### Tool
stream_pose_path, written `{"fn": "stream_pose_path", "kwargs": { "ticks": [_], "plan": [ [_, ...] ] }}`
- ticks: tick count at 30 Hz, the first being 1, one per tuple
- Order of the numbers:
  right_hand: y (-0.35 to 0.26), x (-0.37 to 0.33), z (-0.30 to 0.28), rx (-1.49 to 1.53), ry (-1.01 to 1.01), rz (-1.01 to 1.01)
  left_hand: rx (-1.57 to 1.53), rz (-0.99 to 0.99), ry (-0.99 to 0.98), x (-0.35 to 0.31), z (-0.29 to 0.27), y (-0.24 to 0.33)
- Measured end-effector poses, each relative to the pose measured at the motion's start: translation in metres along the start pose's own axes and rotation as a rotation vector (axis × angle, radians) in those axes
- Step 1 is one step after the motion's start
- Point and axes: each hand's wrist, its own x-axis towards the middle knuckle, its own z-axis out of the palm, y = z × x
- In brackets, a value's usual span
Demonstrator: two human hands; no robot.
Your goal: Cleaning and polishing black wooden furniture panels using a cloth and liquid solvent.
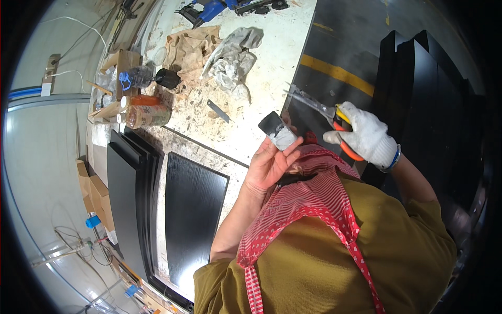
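My bare left hand (269,168) holds up a small black piece (270,123) with a whitish, putty-like patch on its near side; its exact kind is unclear. In a white work glove, my right hand (370,137) grips a pair of snips (315,103) by orange and yellow handles. Their long grey blades are parted and point left, above and to the right of the black piece. The two do not appear to touch. A short metal blade (218,111) lies on the white table (280,47) left of my left hand.
Crumpled cloths (232,57) and a blue-and-black power tool (209,11) lie at the table's far end. Bottles (149,116) and a cardboard box (127,60) stand on the left. Black boards (193,201) lean or lie nearer; tall black panels (418,83) stand right.
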Motion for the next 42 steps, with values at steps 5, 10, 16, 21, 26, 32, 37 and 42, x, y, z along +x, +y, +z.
{"fn": "stream_pose_path", "kwargs": {
  "ticks": [5,10,16,21,26,32,37,42],
  "plan": [
    [-0.002,-0.007,0.007,0.107,-0.114,-0.130,0.239,0.051,0.081,0.002,0.006,0.003],
    [-0.001,-0.011,0.019,0.051,-0.083,-0.192,0.285,0.077,0.106,0.002,0.007,-0.004],
    [0.000,-0.011,0.024,-0.055,-0.007,-0.221,0.258,0.042,0.145,0.001,-0.003,-0.007],
    [-0.002,-0.010,0.022,-0.024,-0.134,-0.123,0.258,0.024,0.172,0.004,-0.002,-0.007],
    [0.000,-0.010,0.020,-0.088,-0.167,-0.084,0.246,-0.002,0.163,0.005,-0.009,-0.010],
    [0.009,-0.005,0.022,-0.106,-0.179,-0.076,0.238,-0.017,0.151,0.009,-0.014,-0.010],
    [0.014,-0.004,0.026,-0.118,-0.131,-0.057,0.166,-0.018,0.069,0.009,-0.019,-0.012],
    [0.062,0.018,0.008,-0.078,-0.082,0.067,0.101,0.007,0.051,-0.001,-0.016,-0.010]
  ]
}}
